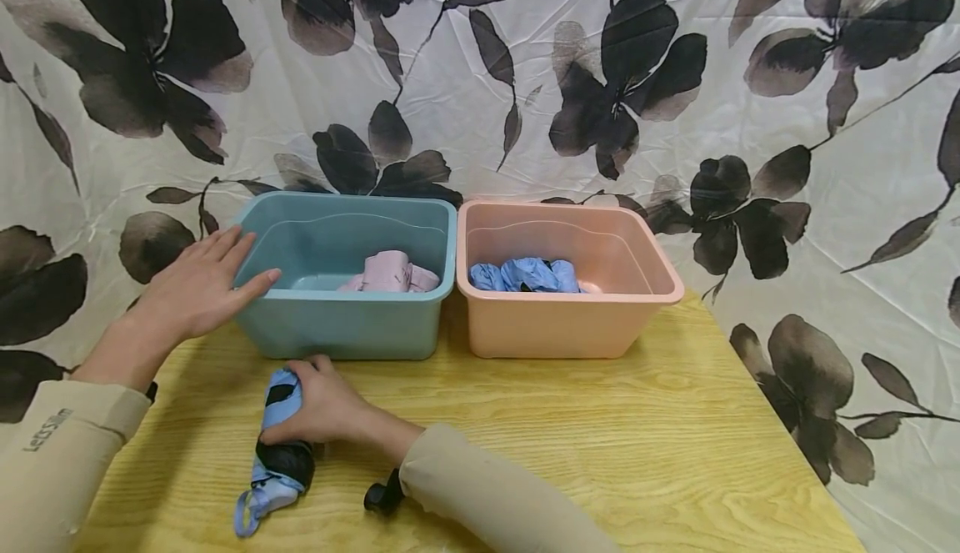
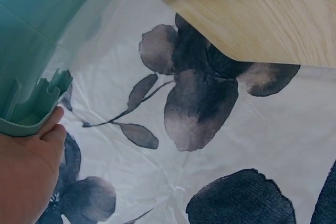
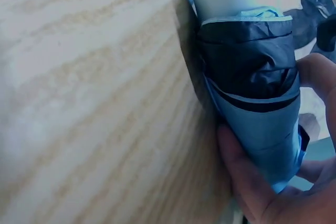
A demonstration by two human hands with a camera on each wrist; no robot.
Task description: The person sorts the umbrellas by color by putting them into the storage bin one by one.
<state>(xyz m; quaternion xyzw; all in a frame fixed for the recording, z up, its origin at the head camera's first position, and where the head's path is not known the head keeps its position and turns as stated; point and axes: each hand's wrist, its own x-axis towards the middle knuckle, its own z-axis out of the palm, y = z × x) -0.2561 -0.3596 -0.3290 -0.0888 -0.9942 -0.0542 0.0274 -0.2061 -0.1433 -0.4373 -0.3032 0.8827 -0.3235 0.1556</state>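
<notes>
A folded blue umbrella [image 1: 281,444] with black patches lies on the table in front of the teal bin [image 1: 345,328], its strap loop toward me. My right hand [image 1: 326,403] grips it around the upper part, thumb on one side and fingers on the other. In the right wrist view the umbrella [image 3: 257,82] sits between thumb and fingers, close to the wood. My left hand [image 1: 198,286] rests at the left rim of the teal bin with its fingers extended. The left wrist view shows that hand [image 2: 26,177] against the bin's edge.
A pale pink folded bundle [image 1: 386,272] lies in the teal bin. Beside it stands a peach bin [image 1: 555,328] holding a crumpled blue bundle with black bits [image 1: 528,275]. Both bins stand at the back of the wooden table [image 1: 600,453], before a floral cloth [image 1: 510,52].
</notes>
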